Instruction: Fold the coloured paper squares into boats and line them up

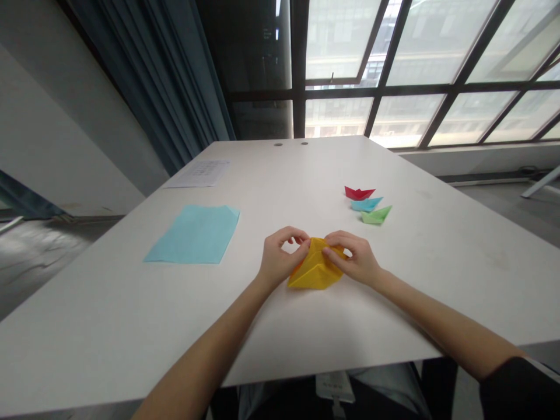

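Note:
A partly folded piece of yellow paper (315, 273) stands on the white table in front of me, creased and opened out toward its lower side. My left hand (282, 254) pinches its upper left edge between thumb and fingers. On the other side, my right hand (353, 255) grips the upper right part, the thumb lying on the near face and the fingers behind. The far side of the paper is hidden from me.
Right of centre, a red paper boat (359, 193), a blue paper boat (366, 204) and a green paper boat (376, 216) sit in a row. Light blue paper sheets (195, 236) lie to the left. Behind them is a printed sheet (199, 174) on the white table (280, 175).

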Available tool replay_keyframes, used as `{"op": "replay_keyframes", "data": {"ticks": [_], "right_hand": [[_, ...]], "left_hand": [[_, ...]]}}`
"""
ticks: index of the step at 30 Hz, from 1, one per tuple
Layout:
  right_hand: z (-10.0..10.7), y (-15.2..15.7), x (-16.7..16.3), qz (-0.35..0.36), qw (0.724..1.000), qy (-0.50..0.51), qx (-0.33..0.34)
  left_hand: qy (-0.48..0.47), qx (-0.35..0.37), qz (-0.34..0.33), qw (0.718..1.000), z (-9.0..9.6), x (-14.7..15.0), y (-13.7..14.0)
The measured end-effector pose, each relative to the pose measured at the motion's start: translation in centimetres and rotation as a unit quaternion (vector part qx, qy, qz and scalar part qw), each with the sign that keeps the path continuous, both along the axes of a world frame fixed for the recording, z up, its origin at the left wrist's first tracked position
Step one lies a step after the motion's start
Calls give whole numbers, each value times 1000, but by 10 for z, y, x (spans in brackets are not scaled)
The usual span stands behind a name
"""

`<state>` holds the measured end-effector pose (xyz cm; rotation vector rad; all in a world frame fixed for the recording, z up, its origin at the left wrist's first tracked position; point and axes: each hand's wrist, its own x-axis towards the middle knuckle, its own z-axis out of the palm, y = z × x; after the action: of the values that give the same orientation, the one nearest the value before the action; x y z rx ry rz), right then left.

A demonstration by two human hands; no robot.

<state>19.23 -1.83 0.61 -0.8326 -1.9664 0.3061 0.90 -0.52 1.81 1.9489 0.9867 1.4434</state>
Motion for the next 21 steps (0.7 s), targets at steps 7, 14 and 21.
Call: {"op": "replay_keyframes", "data": {"ticks": [7, 14, 21], "right_hand": [[-1, 3, 3, -37, 999, 25, -23], [-7, 15, 10, -71, 968, 129, -202], [-14, 27, 13, -5, 908, 233, -349]], "left_hand": [[14, -111, -59, 992, -1, -2, -1], [-29, -223, -64, 972, -15, -2, 9], [-126, -268, -46, 954, -25, -9, 21]]}}
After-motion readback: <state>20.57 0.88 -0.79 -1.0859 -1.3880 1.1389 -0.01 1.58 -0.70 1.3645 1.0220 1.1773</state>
